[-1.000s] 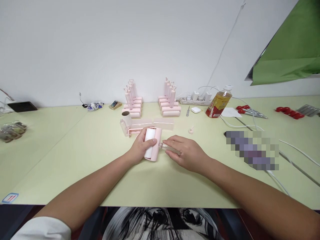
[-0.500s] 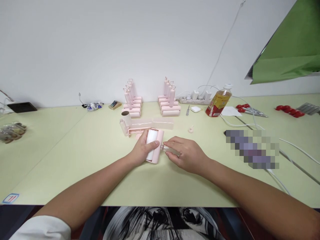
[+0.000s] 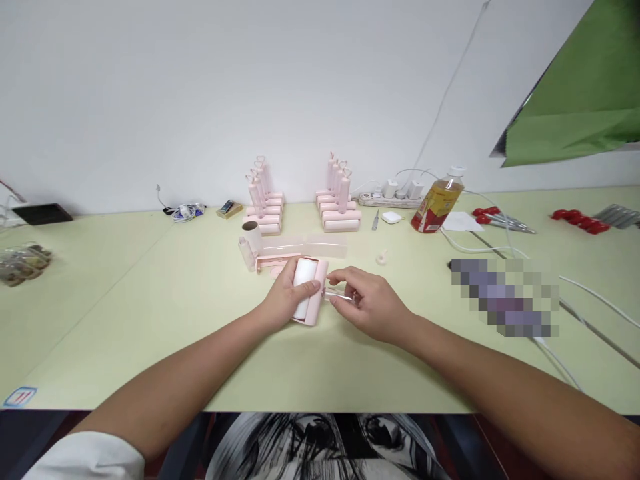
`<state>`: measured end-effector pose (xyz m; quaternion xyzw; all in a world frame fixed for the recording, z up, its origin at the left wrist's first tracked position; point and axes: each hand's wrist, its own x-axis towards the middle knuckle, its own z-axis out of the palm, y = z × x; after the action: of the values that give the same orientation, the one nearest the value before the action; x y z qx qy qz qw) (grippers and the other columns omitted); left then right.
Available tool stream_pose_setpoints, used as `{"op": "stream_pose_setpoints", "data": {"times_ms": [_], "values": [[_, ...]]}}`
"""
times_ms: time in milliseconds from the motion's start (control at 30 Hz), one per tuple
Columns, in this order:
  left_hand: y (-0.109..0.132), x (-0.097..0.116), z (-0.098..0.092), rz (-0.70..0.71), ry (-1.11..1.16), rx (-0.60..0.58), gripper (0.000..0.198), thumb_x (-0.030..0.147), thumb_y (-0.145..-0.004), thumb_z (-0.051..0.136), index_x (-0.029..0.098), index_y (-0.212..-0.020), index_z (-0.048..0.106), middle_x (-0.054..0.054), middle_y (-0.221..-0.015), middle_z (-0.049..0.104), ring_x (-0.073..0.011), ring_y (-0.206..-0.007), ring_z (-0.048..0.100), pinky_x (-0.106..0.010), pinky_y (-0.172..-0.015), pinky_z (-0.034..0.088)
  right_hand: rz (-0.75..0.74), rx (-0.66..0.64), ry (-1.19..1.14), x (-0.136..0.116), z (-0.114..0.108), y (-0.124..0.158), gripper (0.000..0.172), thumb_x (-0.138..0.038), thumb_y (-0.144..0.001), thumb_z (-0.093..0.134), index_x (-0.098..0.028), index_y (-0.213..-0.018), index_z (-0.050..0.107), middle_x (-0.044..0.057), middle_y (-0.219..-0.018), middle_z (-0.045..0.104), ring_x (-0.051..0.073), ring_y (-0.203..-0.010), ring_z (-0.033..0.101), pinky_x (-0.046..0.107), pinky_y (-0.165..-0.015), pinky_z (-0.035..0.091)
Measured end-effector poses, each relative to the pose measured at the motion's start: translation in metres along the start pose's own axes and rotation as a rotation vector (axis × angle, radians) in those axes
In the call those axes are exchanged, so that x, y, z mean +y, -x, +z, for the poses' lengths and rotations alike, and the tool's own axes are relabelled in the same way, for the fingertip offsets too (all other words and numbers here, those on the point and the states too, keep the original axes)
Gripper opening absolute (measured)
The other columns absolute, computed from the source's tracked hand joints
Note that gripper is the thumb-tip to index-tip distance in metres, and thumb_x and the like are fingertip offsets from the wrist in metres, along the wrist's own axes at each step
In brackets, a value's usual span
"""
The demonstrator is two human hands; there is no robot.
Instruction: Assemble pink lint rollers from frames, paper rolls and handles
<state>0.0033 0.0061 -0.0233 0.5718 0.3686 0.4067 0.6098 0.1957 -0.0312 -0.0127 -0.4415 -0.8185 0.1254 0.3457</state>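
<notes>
My left hand (image 3: 289,297) is closed round a pink lint roller head (image 3: 317,303), thumb pressed across its front. A white paper roll (image 3: 302,275) sits in that head. On the right, my right hand (image 3: 373,301) has a clear tube-shaped handle (image 3: 339,295) between its thumb and curled fingers, with the index finger raised off it. The handle's near end meets the side of the pink head; whether it is fixed there I cannot tell. Behind my left hand lie a pink cover (image 3: 270,261), a clear tube (image 3: 247,253) and a roll with a brown core (image 3: 252,235).
Two rows of pink lint rollers, left (image 3: 263,220) and right (image 3: 341,217), stand near the wall. Farther right are a drink bottle (image 3: 437,203), a power strip (image 3: 375,200), red-handled tools (image 3: 500,219) and cables. A small pink ring (image 3: 381,257) lies beyond my right hand.
My right hand's fingers have loosened, the index finger lifting off the handle. More of the clear handle shows. The left hand and the roller head have barely moved.
</notes>
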Motion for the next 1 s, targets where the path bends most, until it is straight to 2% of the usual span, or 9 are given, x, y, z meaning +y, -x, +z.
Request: {"op": "stream_pose_setpoints", "data": {"times_ms": [200,267,333,467,600,700,800,867,1000], "values": [[-0.008,0.0,-0.01,-0.013,-0.029,0.211,0.05,0.035,-0.073,0.068,0.019,-0.117,0.049,-0.003,-0.097,0.058,-0.0186,-0.081,0.057,-0.03,-0.071,0.046,0.3,0.048,-0.273,0.014,-0.009,-0.007,0.024,-0.037,-0.084,0.061,-0.019,-0.1,0.063,0.001,-0.075,0.065,0.014,-0.065,0.057,0.027,-0.061,0.046],[-0.008,0.0,-0.014,0.026,-0.188,0.248,0.056,0.035,-0.074,0.067,0.021,-0.124,0.045,-0.007,-0.112,0.056,-0.0212,-0.091,0.058,-0.033,-0.076,0.047,0.34,0.051,-0.334,0.017,-0.011,-0.009,0.023,-0.04,-0.084,0.061,-0.018,-0.091,0.063,-0.001,-0.069,0.061,0.014,-0.062,0.055,0.026,-0.058,0.044],[-0.005,0.003,-0.016,0.176,-0.443,0.251,0.061,0.034,-0.074,0.068,0.022,-0.129,0.044,-0.011,-0.126,0.051,-0.0255,-0.106,0.055,-0.039,-0.087,0.045,0.349,0.032,-0.362,0.018,-0.009,-0.01,0.021,-0.039,-0.083,0.061,-0.018,-0.083,0.063,-0.001,-0.069,0.061,0.013,-0.062,0.053,0.026,-0.057,0.042],[0.007,0.012,-0.009,0.451,-0.904,0.002,0.044,0.036,-0.077,0.067,0.021,-0.117,0.058,-0.013,-0.124,0.057,-0.0319,-0.12,0.047,-0.047,-0.104,0.031,0.355,-0.002,-0.387,0.014,0.005,-0.007,0.022,-0.039,-0.082,0.062,-0.018,-0.076,0.057,-0.002,-0.069,0.059,0.012,-0.061,0.051,0.025,-0.057,0.041],[0.014,0.018,0.0,0.366,-1.051,-0.2,0.023,0.031,-0.082,0.06,0.022,-0.103,0.064,-0.008,-0.094,0.069,-0.0272,-0.09,0.059,-0.049,-0.1,0.03,0.293,-0.094,-0.473,0.011,0.012,-0.007,0.022,-0.042,-0.086,0.058,-0.021,-0.083,0.051,-0.005,-0.063,0.053,0.011,-0.054,0.048,0.023,-0.051,0.039],[0.014,0.02,-0.002,0.33,-1.102,-0.209,0.024,0.026,-0.082,0.056,0.022,-0.103,0.064,-0.006,-0.087,0.069,-0.0255,-0.081,0.06,-0.044,-0.093,0.035,0.205,-0.025,-0.302,0.028,-0.008,-0.013,0.018,-0.038,-0.09,0.052,-0.02,-0.092,0.055,0.0,-0.073,0.06,0.015,-0.065,0.055,0.027,-0.06,0.044],[0.015,0.025,-0.008,0.3,-1.141,-0.211,0.024,0.021,-0.075,0.056,0.021,-0.098,0.063,-0.008,-0.085,0.068,-0.0261,-0.079,0.058,-0.036,-0.075,0.04,0.297,0.099,0.143,0.065,-0.041,-0.022,0.016,-0.023,-0.083,0.053,-0.018,-0.095,0.062,0.009,-0.096,0.065,0.022,-0.084,0.059,0.034,-0.073,0.045],[0.017,0.028,-0.01,0.266,-1.16,-0.223,0.023,0.017,-0.07,0.054,0.021,-0.091,0.062,-0.007,-0.079,0.065,-0.0249,-0.075,0.055,-0.032,-0.064,0.036,0.394,0.024,0.345,0.09,-0.057,-0.025,0.024,-0.02,-0.075,0.061,-0.017,-0.099,0.066,0.014,-0.111,0.063,0.027,-0.092,0.059,0.036,-0.075,0.044],[0.023,0.031,-0.008,0.209,-1.159,-0.239,0.025,0.011,-0.064,0.05,0.021,-0.086,0.058,-0.005,-0.071,0.059,-0.0213,-0.064,0.051,-0.03,-0.057,0.03,0.516,-0.195,0.368,0.104,-0.056,-0.024,0.01,-0.016,-0.072,0.06,-0.018,-0.079,0.068,0.01,-0.087,0.069,0.023,-0.076,0.061,0.03,-0.064,0.042]]}}
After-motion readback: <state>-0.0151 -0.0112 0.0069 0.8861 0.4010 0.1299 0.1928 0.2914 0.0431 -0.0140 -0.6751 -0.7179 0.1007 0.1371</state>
